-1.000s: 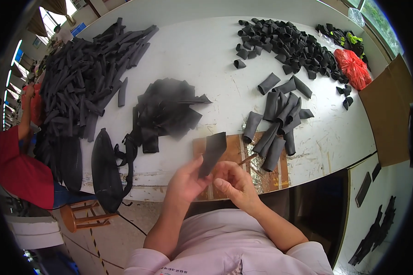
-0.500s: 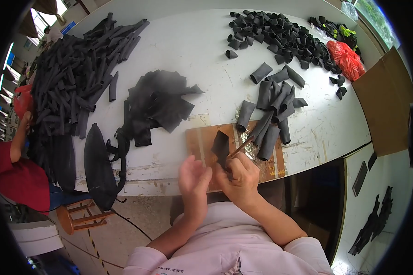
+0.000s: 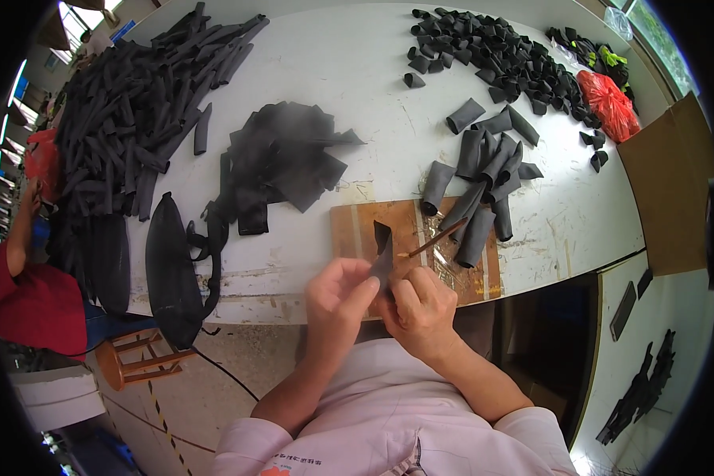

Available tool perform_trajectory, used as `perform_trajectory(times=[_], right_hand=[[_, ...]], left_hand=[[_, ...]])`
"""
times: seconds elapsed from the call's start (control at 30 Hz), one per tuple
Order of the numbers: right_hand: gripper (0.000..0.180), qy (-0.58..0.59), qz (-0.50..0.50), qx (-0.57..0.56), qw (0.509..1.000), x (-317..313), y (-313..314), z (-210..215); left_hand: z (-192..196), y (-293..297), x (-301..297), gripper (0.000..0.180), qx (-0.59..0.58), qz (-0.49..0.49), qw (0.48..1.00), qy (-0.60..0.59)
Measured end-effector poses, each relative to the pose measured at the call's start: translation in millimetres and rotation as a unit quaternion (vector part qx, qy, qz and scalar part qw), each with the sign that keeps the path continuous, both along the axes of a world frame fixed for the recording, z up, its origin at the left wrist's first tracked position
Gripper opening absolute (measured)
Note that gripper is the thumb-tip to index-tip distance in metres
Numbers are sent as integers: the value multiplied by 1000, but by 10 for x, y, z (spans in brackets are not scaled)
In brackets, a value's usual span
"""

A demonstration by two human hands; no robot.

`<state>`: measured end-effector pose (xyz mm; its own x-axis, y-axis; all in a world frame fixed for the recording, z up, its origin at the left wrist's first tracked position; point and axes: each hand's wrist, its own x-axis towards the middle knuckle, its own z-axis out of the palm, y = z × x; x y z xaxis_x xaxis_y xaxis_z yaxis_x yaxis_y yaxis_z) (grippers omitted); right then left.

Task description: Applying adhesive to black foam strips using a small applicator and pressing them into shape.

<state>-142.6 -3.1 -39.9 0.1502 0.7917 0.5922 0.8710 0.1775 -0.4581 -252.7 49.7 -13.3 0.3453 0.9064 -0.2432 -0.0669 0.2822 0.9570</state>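
Both hands meet just in front of the wooden board (image 3: 357,230) that lies at the near edge of the white table (image 3: 357,79). The left hand (image 3: 337,297) and the right hand (image 3: 420,309) pinch a flat black strip (image 3: 383,252) between them, its top end rising over the board. A thin wooden stick (image 3: 435,239) pokes out from the right hand across the board. Rolled black tubes (image 3: 480,190) lie at the board's far right corner. A heap of flat black pieces (image 3: 285,159) sits beyond the board to the left.
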Motion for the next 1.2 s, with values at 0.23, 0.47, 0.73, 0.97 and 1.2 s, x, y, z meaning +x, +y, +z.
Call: perform_trajectory(times=[0.23,0.47,0.73,0.97,1.2], right_hand=[[21,-6,11,-31,999,-19,-15,-4],[18,-18,6,-36,999,-54,12,19],[23,-35,19,-38,998,-44,18,-12],[28,81,124,-177,973,-18,-13,66],[31,285,99,-105,948,54,-22,81]], left_hand=[[-9,13,-81,14,-73,-8,995,-61],[-58,33,-109,13,-79,-13,994,-68],[-103,57,-108,10,-71,-10,997,-28],[-166,62,-119,5,15,-7,999,42],[-47,0,-130,6,92,-70,991,66]])
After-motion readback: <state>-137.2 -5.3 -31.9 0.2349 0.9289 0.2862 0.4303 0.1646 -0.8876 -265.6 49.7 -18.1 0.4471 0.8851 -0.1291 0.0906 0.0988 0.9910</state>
